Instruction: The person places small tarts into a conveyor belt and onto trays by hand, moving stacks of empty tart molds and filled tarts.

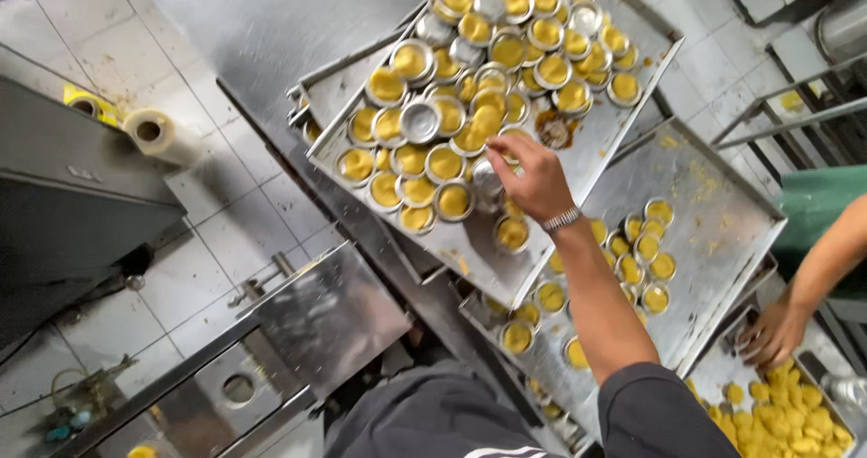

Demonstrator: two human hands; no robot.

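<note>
Over on the far left there's one roll of clear plastic wrap [161, 135] lying on the white tiled floor [226, 214], next to a dark metal cabinet [72, 196]. Below that sits a steel door panel with a round hole [271, 350].

Moving right, there's the big tilted steel baking tray [542, 241], loaded with small round metal tart moulds [424, 119], most filled with yellow pastry. I count roughly forty, but they're piled on each other so I can't give an exact number. A handful of them are plain silver with no yellow showing.

My one hand in view, I think the right hand [533, 180], with a metal watch band [562, 219] on the wrist, is reaching onto the lower edge of that tray. My fingers are pinched around one silver mould [488, 178], right by the tray's near rim, among the filled ones. My other hand isn't in the shot.

Right of my arm is a second flat steel tray [722, 214] with about fifteen filled moulds scattered along its left side, plus crumbs.

Far right, another person's hand [772, 331] rests on a third tray [722, 368] heaped with loose yellow pastry rounds [795, 417], too many to count.
</note>
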